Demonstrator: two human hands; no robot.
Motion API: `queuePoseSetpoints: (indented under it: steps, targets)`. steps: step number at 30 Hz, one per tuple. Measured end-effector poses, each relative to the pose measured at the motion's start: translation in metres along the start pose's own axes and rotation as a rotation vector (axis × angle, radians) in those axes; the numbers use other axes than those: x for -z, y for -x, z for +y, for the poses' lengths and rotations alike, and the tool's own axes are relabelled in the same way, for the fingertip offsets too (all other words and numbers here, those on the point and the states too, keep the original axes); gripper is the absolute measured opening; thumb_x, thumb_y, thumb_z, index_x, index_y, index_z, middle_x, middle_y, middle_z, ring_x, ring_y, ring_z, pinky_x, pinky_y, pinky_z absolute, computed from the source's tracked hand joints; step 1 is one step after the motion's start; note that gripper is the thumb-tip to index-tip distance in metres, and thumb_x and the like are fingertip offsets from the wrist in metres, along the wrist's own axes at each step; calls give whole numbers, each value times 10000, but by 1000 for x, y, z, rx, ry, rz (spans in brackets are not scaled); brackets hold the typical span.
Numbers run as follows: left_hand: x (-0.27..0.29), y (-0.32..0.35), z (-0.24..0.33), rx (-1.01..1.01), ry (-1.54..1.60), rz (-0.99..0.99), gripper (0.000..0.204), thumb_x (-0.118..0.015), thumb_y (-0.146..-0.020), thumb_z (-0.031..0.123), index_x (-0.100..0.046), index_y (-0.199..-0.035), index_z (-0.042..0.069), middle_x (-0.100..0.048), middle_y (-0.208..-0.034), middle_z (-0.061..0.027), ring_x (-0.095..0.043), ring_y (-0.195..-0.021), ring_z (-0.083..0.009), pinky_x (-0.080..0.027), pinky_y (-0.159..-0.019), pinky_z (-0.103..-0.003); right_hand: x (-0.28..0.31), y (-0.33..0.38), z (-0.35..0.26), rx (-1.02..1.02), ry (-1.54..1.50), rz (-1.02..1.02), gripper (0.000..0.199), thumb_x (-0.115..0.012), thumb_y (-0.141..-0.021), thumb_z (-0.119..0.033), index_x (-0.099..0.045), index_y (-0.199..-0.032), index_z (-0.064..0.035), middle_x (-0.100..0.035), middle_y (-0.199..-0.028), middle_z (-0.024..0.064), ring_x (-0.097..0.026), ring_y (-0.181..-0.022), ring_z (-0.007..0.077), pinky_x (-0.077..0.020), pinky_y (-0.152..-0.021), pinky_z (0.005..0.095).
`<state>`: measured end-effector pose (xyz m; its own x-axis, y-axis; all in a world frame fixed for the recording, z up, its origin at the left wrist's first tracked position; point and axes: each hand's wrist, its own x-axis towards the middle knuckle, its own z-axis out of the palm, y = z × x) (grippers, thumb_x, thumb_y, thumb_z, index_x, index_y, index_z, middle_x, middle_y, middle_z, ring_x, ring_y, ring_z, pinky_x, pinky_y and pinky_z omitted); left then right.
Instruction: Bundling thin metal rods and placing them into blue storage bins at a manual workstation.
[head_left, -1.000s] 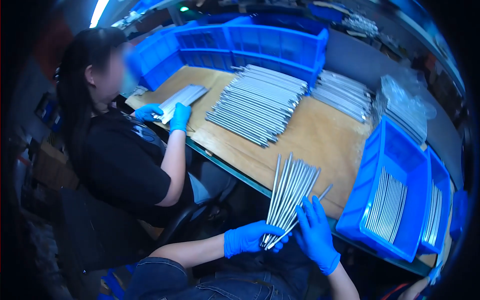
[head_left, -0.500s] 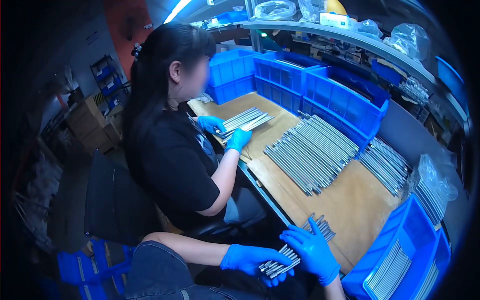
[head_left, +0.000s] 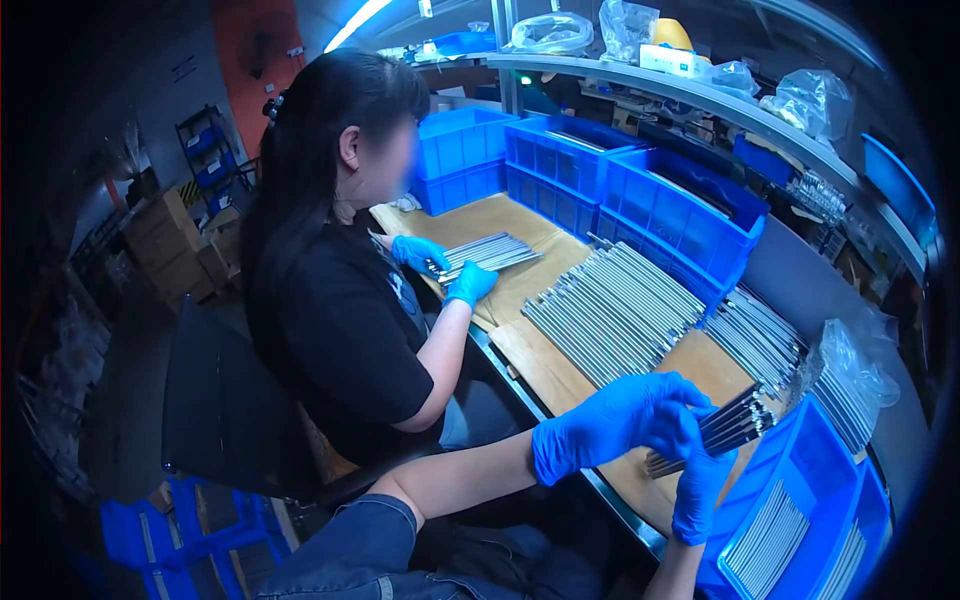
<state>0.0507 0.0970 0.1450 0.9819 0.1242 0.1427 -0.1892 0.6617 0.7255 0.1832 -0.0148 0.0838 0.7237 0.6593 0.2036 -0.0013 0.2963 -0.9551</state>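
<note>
At the far left of the wooden workbench (head_left: 520, 350) a seated co-worker in a black shirt (head_left: 340, 340) holds a small sheaf of metal rods (head_left: 487, 254) in blue-gloved hands. Farther right along the workbench lies a wide layer of loose metal rods (head_left: 610, 310), side by side, with blue plastic bins (head_left: 640, 190) behind them.

Right of that layer, above the workbench's near edge, the left hand (head_left: 615, 420), in a blue nitrile glove, curls over the near end of a bundle of thin metal rods (head_left: 735, 425); its fingers are closed around the bundle. Just below, the right hand (head_left: 700, 480), gloved too, wraps the same bundle from underneath, fingers shut on it.

The bundle looks stiff and fairly heavy for its size, smooth and likely slippery against gloves; single rods could slide out endwise, so a firm grip around the middle suits it best.

At the workbench's right end a blue tray (head_left: 800, 470) holds more rods.
</note>
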Motion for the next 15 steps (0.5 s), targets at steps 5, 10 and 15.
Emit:
queuePoseSetpoints:
  steps: [5, 10, 15]
  targets:
    - [18, -9, -5, -238, -297, 104, 382, -506, -920, 230, -488, -1226, 2, -637, -1000, -142, -631, -928, -232, -497, -850, -341, 3, 6, -10, 83, 132, -47, 165, -629, -805, -6, -596, -966, -7, -615, -823, 50, -588, -716, 117, -476, -642, 263]
    - [4, -30, -20, -474, -837, 73, 448, -654, -813, 83, -508, -1231, 8, -611, -1120, -120, -564, -1090, -221, -431, -960, -335, 11, 7, 2, -25, 161, -82, 200, -661, -801, -72, -604, -980, -2, -623, -837, 50, -598, -737, 128, -480, -660, 266]
    - [17, -47, 6, -104, -704, -151, 536, -701, -757, 62, -494, -1248, 7, -557, -1223, -123, -495, -1185, -228, -384, -1013, -333, 9, 13, 25, -227, 301, -189, 227, -694, -776, -117, -628, -961, -4, -645, -852, 52, -612, -768, 130, -486, -693, 269]
